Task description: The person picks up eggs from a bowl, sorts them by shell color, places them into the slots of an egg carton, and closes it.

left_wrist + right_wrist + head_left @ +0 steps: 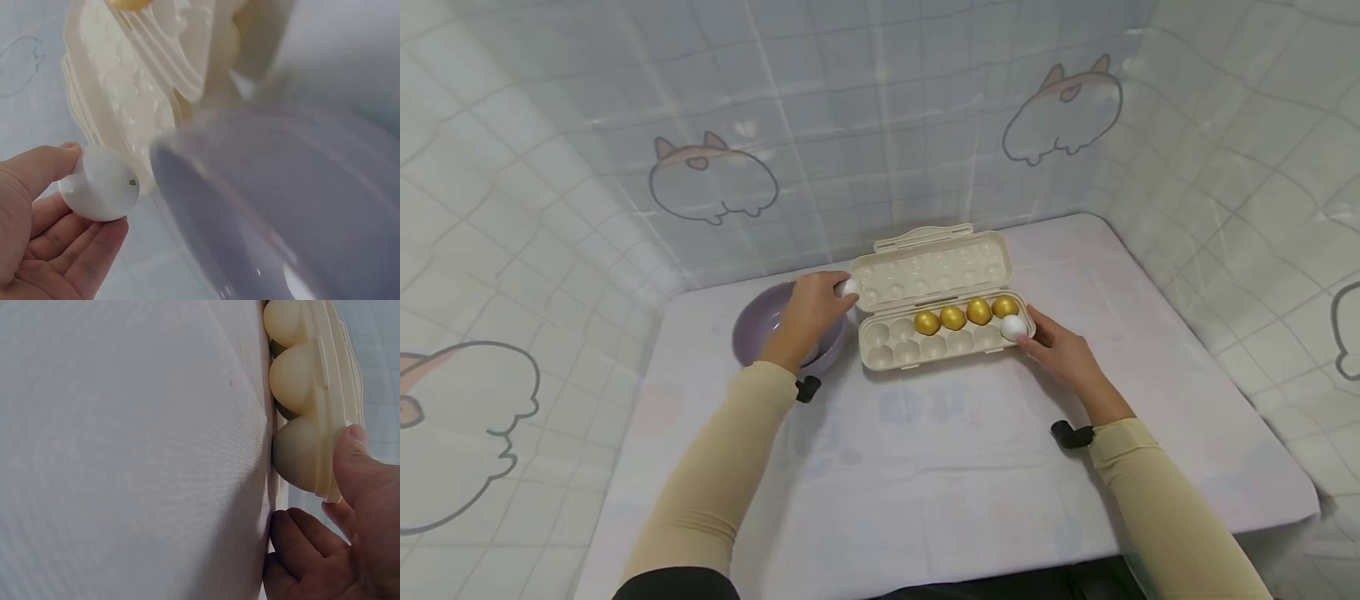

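My left hand (814,315) pinches a white egg (101,185) between thumb and fingers, above the rim of a purple bowl (751,327). A small dark mark shows on the egg's shell. The cream plastic egg carton (880,335) lies with its lid (931,273) raised at the back. Several gold eggs (952,317) fill the right part of its back row, and another white egg (1012,327) sits in the front right corner. At that end my right hand (1066,354) grips the carton, thumb on the rim (337,481) and fingers at its side.
A pale patterned cloth (925,467) covers the table. Curtains with a tile print and cartoon animals (711,179) hang behind and at both sides. Part of a white egg (299,284) shows inside the bowl in the left wrist view.
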Tool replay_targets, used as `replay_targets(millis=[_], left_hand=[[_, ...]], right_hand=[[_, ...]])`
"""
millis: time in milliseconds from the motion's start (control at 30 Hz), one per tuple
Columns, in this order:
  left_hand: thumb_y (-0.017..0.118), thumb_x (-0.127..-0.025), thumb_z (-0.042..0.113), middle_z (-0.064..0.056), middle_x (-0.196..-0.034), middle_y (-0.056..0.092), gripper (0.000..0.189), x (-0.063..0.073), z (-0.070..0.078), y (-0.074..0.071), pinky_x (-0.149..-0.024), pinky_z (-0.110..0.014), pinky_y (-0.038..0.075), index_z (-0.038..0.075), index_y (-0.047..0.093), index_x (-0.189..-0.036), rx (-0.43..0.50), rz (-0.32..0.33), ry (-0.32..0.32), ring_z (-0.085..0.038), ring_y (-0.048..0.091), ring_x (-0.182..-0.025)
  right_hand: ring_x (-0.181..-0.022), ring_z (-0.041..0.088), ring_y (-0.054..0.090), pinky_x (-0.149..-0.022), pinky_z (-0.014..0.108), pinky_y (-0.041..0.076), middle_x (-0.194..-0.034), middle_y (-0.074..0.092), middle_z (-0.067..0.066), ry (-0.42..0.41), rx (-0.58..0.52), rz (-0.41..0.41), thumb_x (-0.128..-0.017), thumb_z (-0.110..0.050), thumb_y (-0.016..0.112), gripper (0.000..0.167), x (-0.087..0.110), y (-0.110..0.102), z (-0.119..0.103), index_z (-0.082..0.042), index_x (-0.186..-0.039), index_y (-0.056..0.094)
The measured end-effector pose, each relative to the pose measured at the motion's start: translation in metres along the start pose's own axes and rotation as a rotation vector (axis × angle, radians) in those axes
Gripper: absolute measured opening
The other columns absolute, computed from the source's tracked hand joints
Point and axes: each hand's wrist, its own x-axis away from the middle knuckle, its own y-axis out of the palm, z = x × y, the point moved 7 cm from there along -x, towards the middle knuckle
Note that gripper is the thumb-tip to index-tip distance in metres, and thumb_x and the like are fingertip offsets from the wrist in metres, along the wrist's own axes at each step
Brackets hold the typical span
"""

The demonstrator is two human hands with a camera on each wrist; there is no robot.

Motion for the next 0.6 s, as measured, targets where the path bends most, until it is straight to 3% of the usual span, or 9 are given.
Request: replay_targets(millis=[300, 600], left_hand=[[0.077, -0.096, 0.025, -0.014, -0.13, 0.075, 0.043, -0.006, 0.033, 0.02, -0.106, -0.045, 0.055, 0.006, 0.072, -0.134, 0.002, -0.01, 0.076, -0.033, 0.071, -0.122], [0.078, -0.096, 0.021, -0.012, -0.125, 0.078, 0.038, -0.009, 0.062, 0.044, -0.098, -0.041, 0.059, 0.006, 0.074, -0.13, 0.07, -0.037, 0.154, -0.028, 0.074, -0.113]], right_hand=[[-0.157, 0.048, 0.029, -0.125, 0.067, 0.026, -0.166, 0.039, 0.016, -0.006, -0.001, 0.007, -0.103, -0.061, 0.057, 0.083, -0.001, 0.0, 0.001, -0.027, -0.17, 0.02], [-0.156, 0.049, 0.03, -0.125, 0.067, 0.027, -0.165, 0.041, 0.016, -0.012, 0.007, 0.014, -0.103, -0.059, 0.057, 0.082, 0.001, -0.001, -0.002, -0.026, -0.17, 0.021]])
